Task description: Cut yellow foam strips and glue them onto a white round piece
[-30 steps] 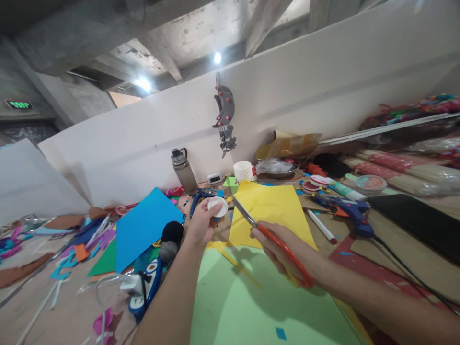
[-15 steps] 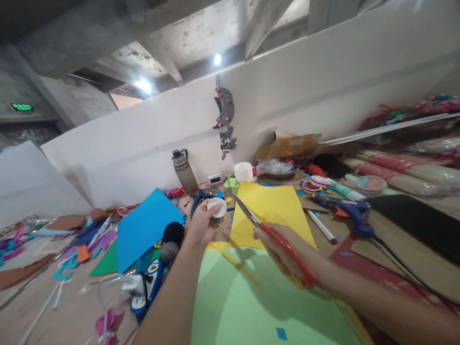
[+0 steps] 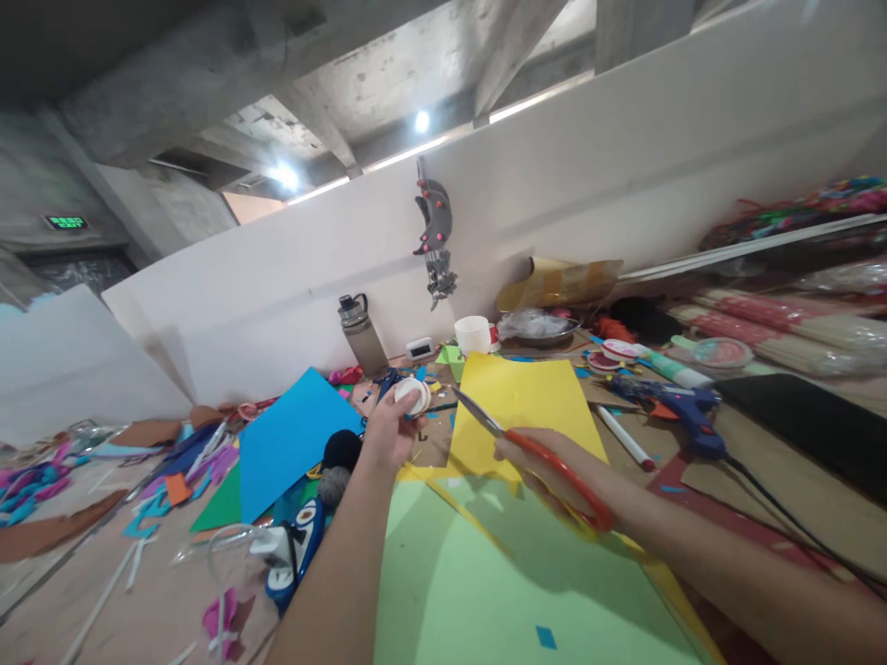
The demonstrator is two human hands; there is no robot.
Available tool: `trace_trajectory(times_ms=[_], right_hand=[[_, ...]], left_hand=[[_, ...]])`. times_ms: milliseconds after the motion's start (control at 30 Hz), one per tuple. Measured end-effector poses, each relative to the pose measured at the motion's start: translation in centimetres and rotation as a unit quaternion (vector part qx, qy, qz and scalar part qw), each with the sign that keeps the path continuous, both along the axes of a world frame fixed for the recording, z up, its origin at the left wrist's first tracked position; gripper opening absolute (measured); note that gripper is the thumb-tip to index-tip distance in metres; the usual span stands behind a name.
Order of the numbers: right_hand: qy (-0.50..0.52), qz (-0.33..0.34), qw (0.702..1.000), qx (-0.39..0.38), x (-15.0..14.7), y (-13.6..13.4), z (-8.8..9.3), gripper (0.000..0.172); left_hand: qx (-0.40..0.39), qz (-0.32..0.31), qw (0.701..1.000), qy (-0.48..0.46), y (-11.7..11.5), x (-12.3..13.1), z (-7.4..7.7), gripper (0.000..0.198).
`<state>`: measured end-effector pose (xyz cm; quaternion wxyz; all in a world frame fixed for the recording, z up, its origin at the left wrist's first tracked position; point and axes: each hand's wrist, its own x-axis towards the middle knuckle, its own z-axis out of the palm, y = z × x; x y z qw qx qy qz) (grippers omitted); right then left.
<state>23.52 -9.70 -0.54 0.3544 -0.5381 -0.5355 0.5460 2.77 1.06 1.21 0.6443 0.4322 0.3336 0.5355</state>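
Note:
My left hand (image 3: 388,432) is raised over the table with its fingers closed on a small white round roll of tape (image 3: 414,395). My right hand (image 3: 547,471) grips red-handled scissors (image 3: 533,453), whose blades point up and left toward the roll with a short gap between them. Under both hands lie a light green paper sheet (image 3: 478,582) and a yellow sheet (image 3: 519,406).
A blue sheet (image 3: 291,439) and coloured scraps lie to the left. A blue glue gun (image 3: 675,406), a marker (image 3: 624,437) and a black board (image 3: 810,420) are on the right. A water bottle (image 3: 361,334) and white cup (image 3: 473,333) stand by the white partition.
The view has shifted slightly. My left hand has turned the white roll and lifted it a little; the scissors have stayed pointed toward it.

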Motion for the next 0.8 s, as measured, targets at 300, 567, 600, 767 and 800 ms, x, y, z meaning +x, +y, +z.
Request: trace_trajectory(times_ms=[300,567,600,767,800], right_hand=[[-0.335,0.081,0.925,0.161,-1.4,-2.2,-0.4,0.034],[-0.409,0.187,0.858,0.249,-2.9,-3.3,-0.2,0.033],[-0.415,0.188,0.851,0.260,-3.0,-3.3,-0.1,0.028],[-0.390,0.113,0.868,0.286,-2.5,-2.4,0.5,0.025],[-0.374,0.097,0.876,0.287,-2.1,-2.1,0.6,0.026]], left_hand=[[0.027,0.059,0.998,0.024,1.1,-0.3,-0.6,0.035],[0.020,0.022,0.999,0.023,0.4,-0.1,0.1,0.038],[0.020,0.013,1.000,0.020,0.4,-0.1,0.1,0.037],[0.015,-0.021,1.000,-0.001,0.1,-0.2,0.4,0.037],[0.013,-0.026,1.000,-0.003,0.1,-0.2,0.5,0.038]])
